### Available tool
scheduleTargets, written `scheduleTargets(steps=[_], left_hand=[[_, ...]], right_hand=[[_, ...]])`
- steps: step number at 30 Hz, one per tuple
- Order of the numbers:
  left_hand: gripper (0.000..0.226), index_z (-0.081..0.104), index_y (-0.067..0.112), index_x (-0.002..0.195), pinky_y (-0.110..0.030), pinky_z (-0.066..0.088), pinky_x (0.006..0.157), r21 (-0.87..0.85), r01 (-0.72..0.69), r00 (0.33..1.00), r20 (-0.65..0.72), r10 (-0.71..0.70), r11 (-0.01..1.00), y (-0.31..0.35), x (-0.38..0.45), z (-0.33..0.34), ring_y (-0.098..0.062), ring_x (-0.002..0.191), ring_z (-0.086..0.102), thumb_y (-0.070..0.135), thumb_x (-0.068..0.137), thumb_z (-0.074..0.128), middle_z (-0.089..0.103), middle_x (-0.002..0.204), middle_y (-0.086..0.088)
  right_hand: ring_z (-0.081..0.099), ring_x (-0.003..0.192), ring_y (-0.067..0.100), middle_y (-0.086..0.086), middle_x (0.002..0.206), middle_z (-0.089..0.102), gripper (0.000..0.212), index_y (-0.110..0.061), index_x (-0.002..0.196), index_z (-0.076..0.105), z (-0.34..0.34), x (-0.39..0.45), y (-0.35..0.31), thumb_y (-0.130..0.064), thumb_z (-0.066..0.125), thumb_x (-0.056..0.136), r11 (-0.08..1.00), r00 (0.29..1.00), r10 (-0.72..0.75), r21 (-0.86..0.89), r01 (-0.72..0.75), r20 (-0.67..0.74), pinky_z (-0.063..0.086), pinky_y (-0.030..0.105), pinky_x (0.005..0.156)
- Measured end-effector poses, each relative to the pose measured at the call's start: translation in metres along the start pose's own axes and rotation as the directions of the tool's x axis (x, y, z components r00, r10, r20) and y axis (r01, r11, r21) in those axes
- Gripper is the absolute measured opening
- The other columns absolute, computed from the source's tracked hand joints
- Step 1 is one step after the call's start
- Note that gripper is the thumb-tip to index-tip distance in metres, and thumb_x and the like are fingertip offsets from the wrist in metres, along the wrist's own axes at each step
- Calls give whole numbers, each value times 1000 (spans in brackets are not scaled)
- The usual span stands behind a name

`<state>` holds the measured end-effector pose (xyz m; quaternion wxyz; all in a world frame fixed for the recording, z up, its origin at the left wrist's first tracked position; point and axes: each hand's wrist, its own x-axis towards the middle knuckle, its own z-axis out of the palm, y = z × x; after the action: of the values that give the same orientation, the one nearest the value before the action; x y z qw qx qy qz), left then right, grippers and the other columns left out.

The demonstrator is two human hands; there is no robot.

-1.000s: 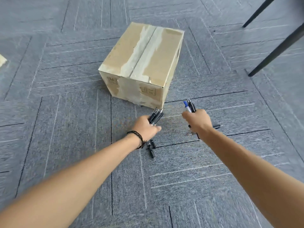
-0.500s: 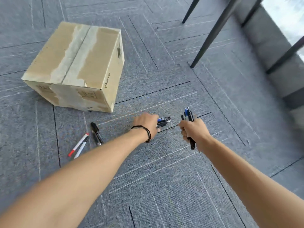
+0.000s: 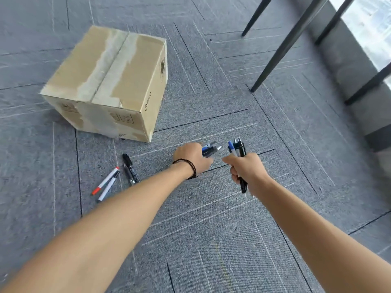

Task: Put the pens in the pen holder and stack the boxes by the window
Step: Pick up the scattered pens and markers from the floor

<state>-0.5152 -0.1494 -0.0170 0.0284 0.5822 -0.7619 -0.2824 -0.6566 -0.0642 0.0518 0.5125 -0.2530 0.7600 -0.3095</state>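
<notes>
A taped cardboard box [image 3: 110, 81] sits on the grey carpet at upper left. My left hand [image 3: 191, 158], with a black wristband, grips a bunch of pens [image 3: 210, 149] whose tips point right. My right hand [image 3: 245, 170] grips an upright bundle of black and blue pens [image 3: 238, 148]. The two hands are close together, just apart. On the carpet to the left lie a black marker [image 3: 129, 169], a red-tipped white pen [image 3: 105, 180] and a second white pen [image 3: 109, 188]. No pen holder is in view.
Black slanted furniture legs [image 3: 281, 47] rise at upper right. Behind them runs a grey sill [image 3: 347, 66] under a bright window [image 3: 368, 24]. Grey carpet tiles [image 3: 211, 229] cover the floor between me and the box.
The view has swung right and back a little, so the box sits further left. Both hands keep hold of their pens and stay close together; loose pens on the left came into view.
</notes>
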Motion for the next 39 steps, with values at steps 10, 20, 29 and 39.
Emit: scheduleTargets(steps=[10, 20, 29, 39], left_hand=[[15, 58, 4, 65, -23, 43, 44, -832, 338, 934, 240, -263, 441, -65, -73, -46, -19, 39, 50, 0, 79, 60, 56, 48, -4], [9, 56, -3, 82, -29, 48, 47, -705, 471, 848, 197, -492, 531, -192, -128, -89, -20, 43, 54, 1, 83, 65, 55, 52, -6], [25, 49, 15, 75, -26, 40, 46, -555, 523, 772, -14, -635, 647, -241, -141, -95, -21, 45, 45, 7, 76, 73, 48, 57, -4], [17, 64, 22, 84, -25, 49, 51, -37, 485, 861, -155, -485, 874, -232, -115, -90, -16, 63, 62, 37, 82, 71, 65, 71, 2]], right_hand=[[69, 49, 17, 12, 62, 72, 27, 1, 80, 70, 81, 8, -13, -22, 76, 93, 971, 989, -107, -202, 127, 106, 59, 28, 50], [50, 56, 15, 4, 73, 60, 16, -6, 83, 61, 223, 33, -20, -16, 70, 93, 702, 949, -120, -651, 289, 292, 49, 27, 53], [70, 74, 22, 4, 74, 63, 9, -8, 80, 59, 252, 28, -29, -9, 63, 88, 344, 907, -246, -844, 412, 343, 64, 38, 74], [41, 53, 13, 2, 69, 49, 13, -4, 91, 57, 222, 41, -29, -16, 58, 95, 805, 935, 33, -563, 185, 354, 36, 23, 47]])
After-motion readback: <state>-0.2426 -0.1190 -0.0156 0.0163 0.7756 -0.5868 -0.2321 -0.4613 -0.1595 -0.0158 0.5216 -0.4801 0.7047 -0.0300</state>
